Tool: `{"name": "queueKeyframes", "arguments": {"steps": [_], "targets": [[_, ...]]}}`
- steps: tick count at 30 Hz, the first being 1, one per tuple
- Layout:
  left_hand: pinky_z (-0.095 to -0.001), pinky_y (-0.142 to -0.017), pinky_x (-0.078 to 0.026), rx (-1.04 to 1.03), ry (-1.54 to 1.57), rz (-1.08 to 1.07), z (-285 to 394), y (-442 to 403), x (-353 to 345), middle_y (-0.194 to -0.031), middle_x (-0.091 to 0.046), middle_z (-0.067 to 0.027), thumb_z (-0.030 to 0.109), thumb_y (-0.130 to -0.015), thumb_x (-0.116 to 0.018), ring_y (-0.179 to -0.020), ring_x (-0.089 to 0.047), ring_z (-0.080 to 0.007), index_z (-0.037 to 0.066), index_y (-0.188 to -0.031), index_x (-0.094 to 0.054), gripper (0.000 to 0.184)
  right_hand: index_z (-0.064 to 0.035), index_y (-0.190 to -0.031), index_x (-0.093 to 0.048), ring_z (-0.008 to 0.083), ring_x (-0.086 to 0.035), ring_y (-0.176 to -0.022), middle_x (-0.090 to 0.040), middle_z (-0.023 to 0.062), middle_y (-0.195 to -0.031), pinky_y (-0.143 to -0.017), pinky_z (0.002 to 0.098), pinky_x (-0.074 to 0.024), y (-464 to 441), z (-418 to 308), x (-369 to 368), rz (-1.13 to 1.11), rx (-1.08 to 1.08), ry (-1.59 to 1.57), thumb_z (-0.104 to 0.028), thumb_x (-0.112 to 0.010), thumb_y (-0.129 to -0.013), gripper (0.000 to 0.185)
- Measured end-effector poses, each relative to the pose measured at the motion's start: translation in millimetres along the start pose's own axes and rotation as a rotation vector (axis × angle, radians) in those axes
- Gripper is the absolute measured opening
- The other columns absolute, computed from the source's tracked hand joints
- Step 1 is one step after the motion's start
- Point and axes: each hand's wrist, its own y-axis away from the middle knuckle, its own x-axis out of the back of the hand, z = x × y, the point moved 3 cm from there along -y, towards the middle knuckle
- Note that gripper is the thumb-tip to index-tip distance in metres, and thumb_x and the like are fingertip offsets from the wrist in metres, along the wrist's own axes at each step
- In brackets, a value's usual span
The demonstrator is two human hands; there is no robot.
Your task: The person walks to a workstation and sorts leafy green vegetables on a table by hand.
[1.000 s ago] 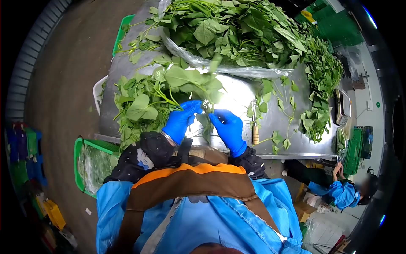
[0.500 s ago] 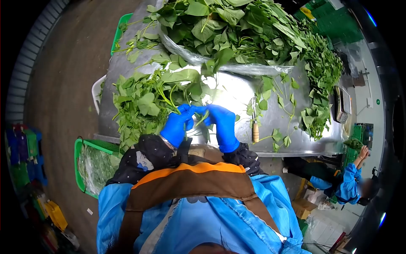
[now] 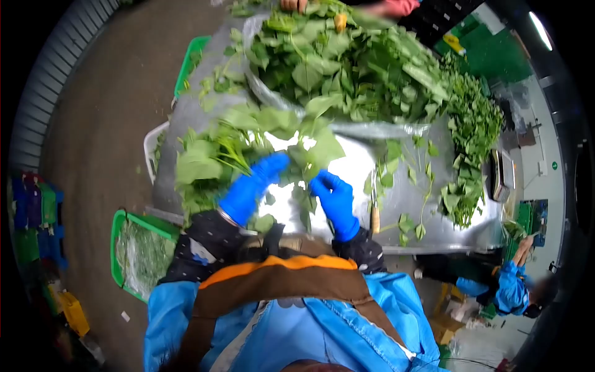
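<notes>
L hand (image 3: pixel 249 189): grip closed on stems (image 3: pixel 232 156). R hand (image 3: pixel 338 203): fingers curled, can't tell hold. Risk: leaves (image 3: pixel 325 149) snag btwn hands, tear.

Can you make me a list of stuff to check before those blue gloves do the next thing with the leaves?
1. Gloves on the left hand and right hand: ok, both are blue-gloved.
2. Stems held by the left hand: ok, the leafy ends spread out past it.
3. Right hand gripping firmly: cannot tell, its fingertips are blurred against leaves.
4. Tool not touching the hands: ok, it lies beside the right hand.
5. Table free of loose sprigs: not ok, some lie by the tool.
6. Scale switched on: cannot tell, too small to read.
</notes>
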Motion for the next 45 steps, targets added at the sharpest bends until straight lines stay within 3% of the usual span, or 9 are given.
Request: {"name": "queueKeyframes", "arguments": {"steps": [3, 11, 15, 23, 25, 29, 33, 41, 45], "targets": [[-0.029, -0.088, -0.04, 0.111, 0.044, -0.127, -3, -4, -24, -0.118, -0.052, -0.0071, 0.032, -0.093, -0.038, -0.102, -0.051, -0.0162, 0.002, -0.121, -0.046, 0.042, -0.0019, -0.082, -0.062, 0.0087, -0.051, -0.056, -0.057, 0.0056, -0.063, -0.053, 0.023, -0.0425, 0, -14, -14, -0.075, 0.323, 0.316, -0.011, -0.062, -0.077, 0.01], [-0.0277, -0.093, -0.034, 0.072, 0.129, -0.264, 1, -13, -23, -0.125, -0.047, -0.0064, 0.042, -0.092, -0.034, -0.113, -0.042, -0.0136, 0.002, -0.123, -0.046, 0.052, -0.0019, -0.086, -0.062, 0.0099, -0.055, -0.057, -0.059, 0.0065, -0.065, -0.053, 0.0257, -0.0444, 1, -32, -21, -0.272, 0.127, 0.314, -0.02, -0.062, -0.08, 0.019], [-0.035, -0.103, -0.027, -0.039, 0.343, -0.155, 33, -23, -5, -0.133, -0.038, -0.0094, 0.04, -0.093, -0.032, -0.124, -0.034, -0.0203, 0.0, -0.128, -0.036, 0.053, -0.002, -0.076, -0.062, 0.0077, -0.053, -0.053, -0.056, 0.0022, -0.059, -0.052, 0.0236, -0.0444, 10, -10, -33, -0.631, -0.232, -0.223, -0.023, -0.056, -0.084, 0.023], [-0.0354, -0.103, -0.024, -0.232, 0.523, -0.109, 52, -41, 30, -0.134, -0.037, -0.0104, 0.044, -0.089, -0.037, -0.125, -0.032, -0.023, 0.0, -0.124, -0.04, 0.056, -0.01, -0.083, -0.065, 0.0185, -0.059, -0.064, -0.062, 0.0063, -0.072, -0.062, 0.0308, -0.0459, 31, -32, -37, -0.842, 0.354, 0.452, -0.031, -0.055, -0.081, 0.024], [-0.036, -0.104, -0.022, -0.237, 0.44, -0.031, 65, -33, 30, -0.133, -0.037, -0.0109, 0.045, -0.089, -0.037, -0.125, -0.031, -0.024, 0.001, -0.123, -0.041, 0.056, -0.0099, -0.082, -0.066, 0.019, -0.059, -0.065, -0.062, 0.0061, -0.074, -0.063, 0.0306, -0.0465, 29, -18, -33, -0.76, 0.037, 0.302, -0.03, -0.059, -0.078, 0.022], [-0.0346, -0.101, -0.028, -0.153, 0.415, -0.006, 49, -34, 27, -0.13, -0.041, -0.0101, 0.045, -0.089, -0.037, -0.121, -0.036, -0.0221, 0.002, -0.121, -0.043, 0.054, -0.012, -0.126, -0.041, 0.0134, -0.058, -0.077, -0.051, 0.0073, -0.116, -0.064, 0.0272, -0.0485, -6, -34, -19, -0.324, 0.248, 0.19, -0.019, -0.069, -0.073, 0.06], [-0.0338, -0.101, -0.028, -0.125, 0.353, -0.03, 38, -29, 8, -0.129, -0.042, -0.0104, 0.043, -0.09, -0.037, -0.122, -0.035, -0.021, 0.001, -0.121, -0.042, 0.053, -0.0064, -0.124, -0.043, 0.0122, -0.057, -0.072, -0.052, 0.0088, -0.114, -0.063, 0.0236, -0.0481, -29, -49, -45, -0.421, 0.023, -0.207, -0.015, -0.067, -0.074, 0.056], [-0.0331, -0.105, -0.023, -0.305, 0.582, -0.036, 53, -38, 41, -0.131, -0.038, -0.0141, 0.043, -0.09, -0.035, -0.121, -0.035, -0.0238, -0.004, -0.121, -0.039, 0.056, -0.0022, -0.081, -0.067, 0.0098, -0.059, -0.064, -0.064, 0.0058, -0.071, -0.056, 0.0237, -0.0466, 1, 6, -57, -0.692, -0.205, -0.031, -0.018, -0.061, -0.08, 0.016], [-0.0313, -0.103, -0.026, -0.246, 0.316, 0.069, 60, -28, 41, -0.126, -0.044, -0.0135, 0.039, -0.091, -0.036, -0.119, -0.039, -0.0214, -0.003, -0.116, -0.046, 0.05, -0.0121, -0.102, -0.063, 0.0122, -0.06, -0.069, -0.065, 0.0041, -0.089, -0.064, 0.0249, -0.0471, 8, 23, -31, -0.412, 0.209, 0.556, -0.022, -0.065, -0.075, 0.028]]}}
